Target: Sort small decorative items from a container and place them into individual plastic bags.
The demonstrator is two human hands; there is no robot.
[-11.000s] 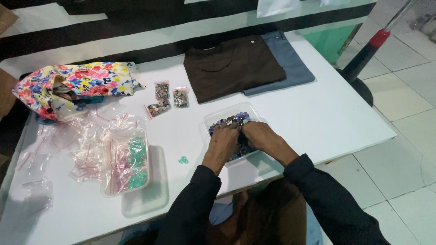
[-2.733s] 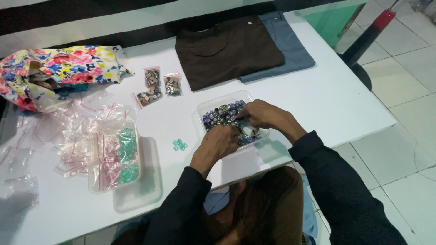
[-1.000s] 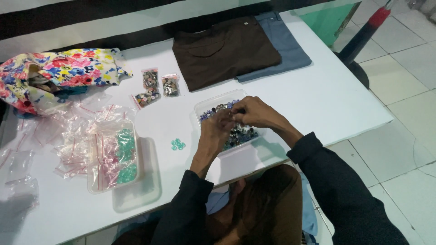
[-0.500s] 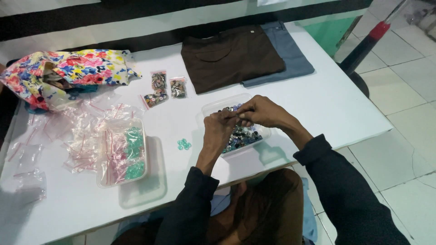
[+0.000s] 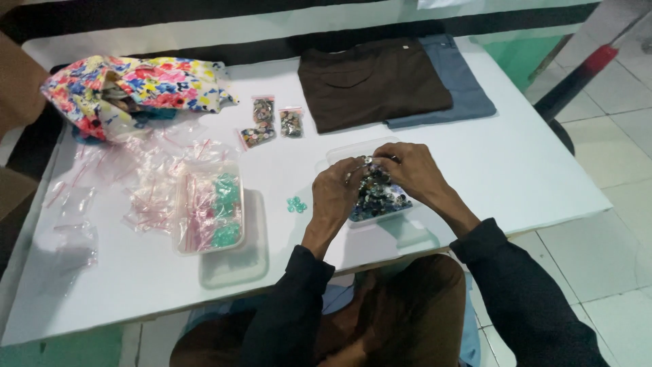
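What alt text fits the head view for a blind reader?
Seen from above, a seated person's left hand and right hand meet over a clear tub of small dark buttons on a white table. Small filled bags, loose clear bags and folded clothes lie around.

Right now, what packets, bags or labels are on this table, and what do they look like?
Three small clear packets, red-edged, full of dark buttons, mid-table.
Heap of empty clear bags, left of centre.
Clear tub holding pink and green pieces.
Clear tray of dark buttons, under both hands.
No labels or screens.
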